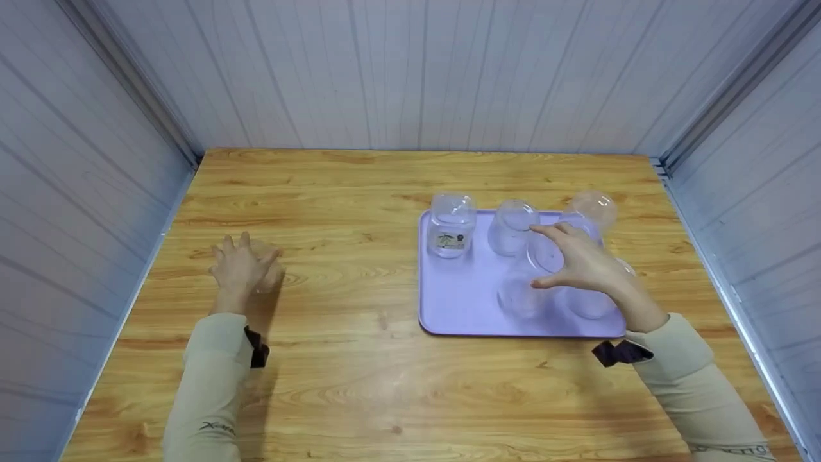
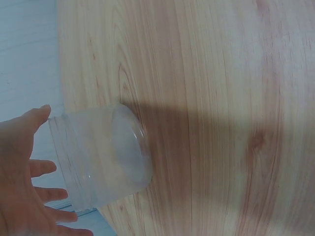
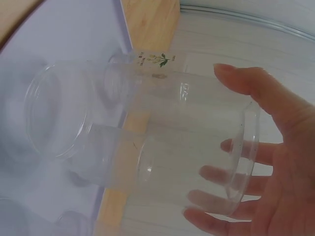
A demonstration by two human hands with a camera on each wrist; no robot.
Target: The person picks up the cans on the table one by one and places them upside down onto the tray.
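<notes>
In the head view my left hand (image 1: 238, 266), fingers spread, is over a clear plastic jar (image 1: 268, 282) on the left of the table. The left wrist view shows this jar (image 2: 101, 157) standing beside spread fingers that do not wrap round it. My right hand (image 1: 580, 260) reaches over the lilac tray (image 1: 462, 301), thumb and fingers wide apart at the top of another clear jar (image 1: 545, 253). From the right wrist, fingers show through the wall of that jar (image 3: 197, 142), thumb on the other side. Firm contact cannot be told.
On the tray stand several more clear jars, among them a squarish labelled jar (image 1: 451, 228) at the back left and a round jar (image 1: 512, 228) beside it. A rounded clear jar (image 1: 595, 208) overlaps the back right corner. Pale panel walls (image 1: 410, 77) enclose the wooden table (image 1: 359, 385).
</notes>
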